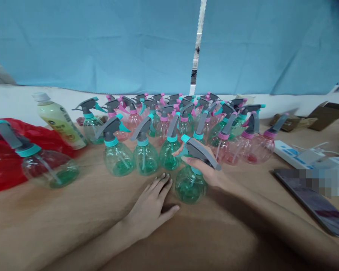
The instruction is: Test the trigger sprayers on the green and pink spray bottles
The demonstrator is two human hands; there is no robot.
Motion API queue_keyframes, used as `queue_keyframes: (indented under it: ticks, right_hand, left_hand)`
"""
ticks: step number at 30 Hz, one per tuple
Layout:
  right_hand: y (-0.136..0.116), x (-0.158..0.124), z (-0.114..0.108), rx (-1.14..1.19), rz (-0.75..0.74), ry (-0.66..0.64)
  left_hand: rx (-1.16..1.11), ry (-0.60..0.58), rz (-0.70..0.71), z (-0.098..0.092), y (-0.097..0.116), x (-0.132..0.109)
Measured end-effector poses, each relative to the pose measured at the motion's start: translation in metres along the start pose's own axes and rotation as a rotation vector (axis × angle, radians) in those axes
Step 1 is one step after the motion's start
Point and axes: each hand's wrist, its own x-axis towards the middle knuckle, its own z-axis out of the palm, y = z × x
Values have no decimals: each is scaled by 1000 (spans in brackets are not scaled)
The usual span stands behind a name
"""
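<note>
A clear green spray bottle (190,188) with a grey and turquoise trigger head stands near the middle of the table. My right hand (207,167) is wrapped round its neck, just under the head. My left hand (155,197) lies flat on the wooden table, fingers spread, a little left of that bottle and apart from it. Just beyond my hands stand more green spray bottles (146,160), and behind them rows of green and pink ones. At the far left, another green spray bottle (51,171) appears tilted in the wide view.
Beside the left bottle lie a red plastic bag (2,177) and a drink bottle (60,122) with a white cap. On the right are a phone-like dark slab (307,199), a white power strip (290,154) and an open cardboard box (327,114). Blue cloth (115,49) covers the back.
</note>
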Motion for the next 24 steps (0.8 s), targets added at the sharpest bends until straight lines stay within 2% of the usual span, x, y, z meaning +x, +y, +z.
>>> queue_keyframes:
  ticks: [7, 13, 17, 24]
  right_hand:
    - [1, -1, 0, -66, 27, 31]
    - [8, -4, 5, -12, 39, 60]
    - [6, -4, 4, -6, 33, 42]
    - [2, -3, 1, -28, 11, -11]
  left_hand:
    - [-10, 26, 10, 1, -1, 1]
    - [-11, 47, 23, 4, -2, 0]
    - [-20, 74, 22, 6, -3, -1]
    - [-12, 29, 13, 3, -2, 0]
